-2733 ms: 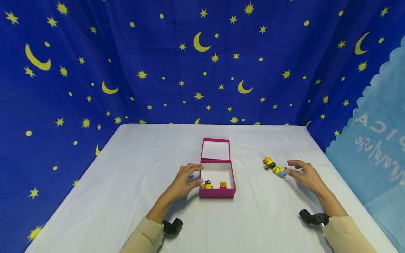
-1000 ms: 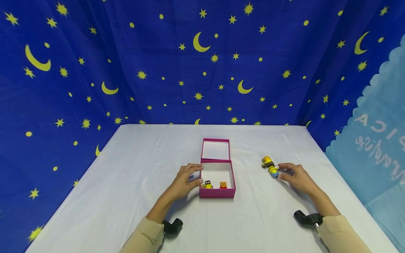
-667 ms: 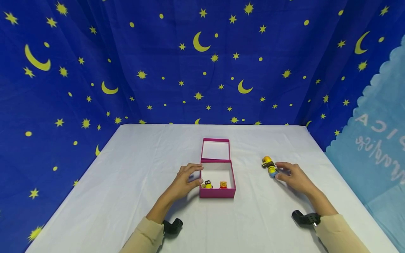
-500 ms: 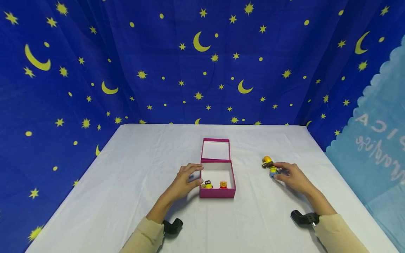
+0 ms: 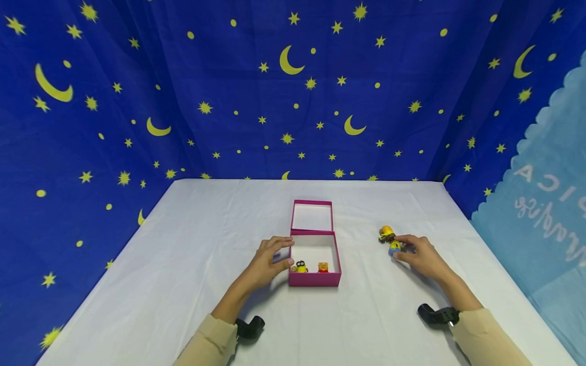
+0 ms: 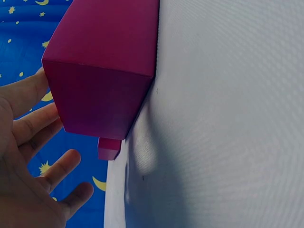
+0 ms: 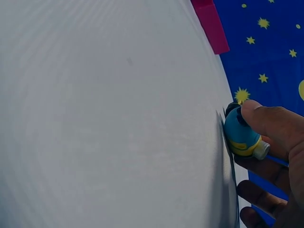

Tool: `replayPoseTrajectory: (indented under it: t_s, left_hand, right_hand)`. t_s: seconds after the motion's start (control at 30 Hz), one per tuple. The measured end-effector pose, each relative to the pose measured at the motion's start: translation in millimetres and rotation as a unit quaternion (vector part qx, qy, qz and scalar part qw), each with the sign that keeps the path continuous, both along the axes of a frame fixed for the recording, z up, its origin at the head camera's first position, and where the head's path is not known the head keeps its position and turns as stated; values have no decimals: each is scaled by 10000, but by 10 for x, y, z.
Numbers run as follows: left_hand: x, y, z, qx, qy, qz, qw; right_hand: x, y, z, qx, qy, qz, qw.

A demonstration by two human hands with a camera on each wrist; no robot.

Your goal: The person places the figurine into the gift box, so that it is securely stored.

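Observation:
My right hand (image 5: 423,256) pinches a small Minion figure (image 5: 394,248), yellow above and blue below, between thumb and forefinger. The right wrist view shows the thumb over the figure's blue part (image 7: 240,130). Against it lies a second yellow figure (image 5: 386,232) with brown parts. Fingers of my left hand (image 5: 265,264), nearly straight, touch the left wall of a magenta box (image 5: 315,279). Inside the box, along its near wall, are a Minion figure with goggles (image 5: 300,266) and a red-and-yellow bear figure (image 5: 323,267). A small tan piece beside the left thumb is partly hidden.
The box's lid (image 5: 331,216) lies folded back behind it, its white inside facing up. A white cloth (image 5: 220,218) covers the table. Blue star-and-moon fabric (image 5: 256,91) hangs behind and at the sides, with a light-blue banner (image 5: 545,203) at right.
My right hand has moved left to the Minion figure, nudging it left and turning it, and now pinches it. The left hand and the box have stayed put.

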State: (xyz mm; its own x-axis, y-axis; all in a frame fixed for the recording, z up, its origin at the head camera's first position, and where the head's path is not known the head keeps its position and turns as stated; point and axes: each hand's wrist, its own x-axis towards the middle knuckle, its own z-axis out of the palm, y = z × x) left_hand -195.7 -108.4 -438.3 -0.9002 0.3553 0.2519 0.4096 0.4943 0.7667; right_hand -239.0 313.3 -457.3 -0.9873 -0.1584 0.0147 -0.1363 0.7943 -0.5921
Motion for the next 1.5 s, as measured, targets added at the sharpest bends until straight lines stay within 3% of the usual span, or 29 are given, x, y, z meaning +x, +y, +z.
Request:
replayPoseTrajectory:
  t_s: [1.1,1.5]
  left_hand:
    - [4,-9,4,-14,-61,1,10000]
    - [1,-7,6,-30,-67,-25,10000]
  right_hand:
    - [34,-191,-85,69,216,9,9997]
    - [47,-199,0,-74,319,46,9995]
